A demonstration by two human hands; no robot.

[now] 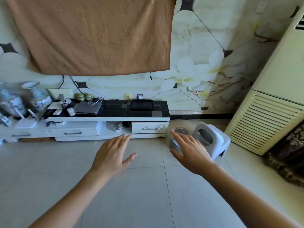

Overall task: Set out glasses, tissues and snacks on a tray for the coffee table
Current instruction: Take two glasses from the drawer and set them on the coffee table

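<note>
The right hand (189, 148) holds a clear glass (178, 137) in a loose, wide-spread grip; it could slip and shatter on the tiled floor (139, 195). The left hand (111, 155) is flat, open, empty, too far left to catch it.

- The tiled floor (131, 186) lies bare under both outstretched arms, giving a wide open passage forward to the TV cabinet (105, 129).
- The black tray (142, 104) sits alone on the right part of the cabinet's dark worktop (118, 111); bare surface lies on both its sides and in front.
- The left part of the worktop is crowded: a grey box (88, 108), cables, small jars (83, 96) and two vases (38, 96).
- The hanging brown cloth (98, 35) ends well above the worktop.
- To the right, a white plastic stool (212, 140) and a standing air conditioner (266, 120) narrow the floor.
- The right hand (189, 148) holds a clear glass (178, 137) just beside the stool.
</note>
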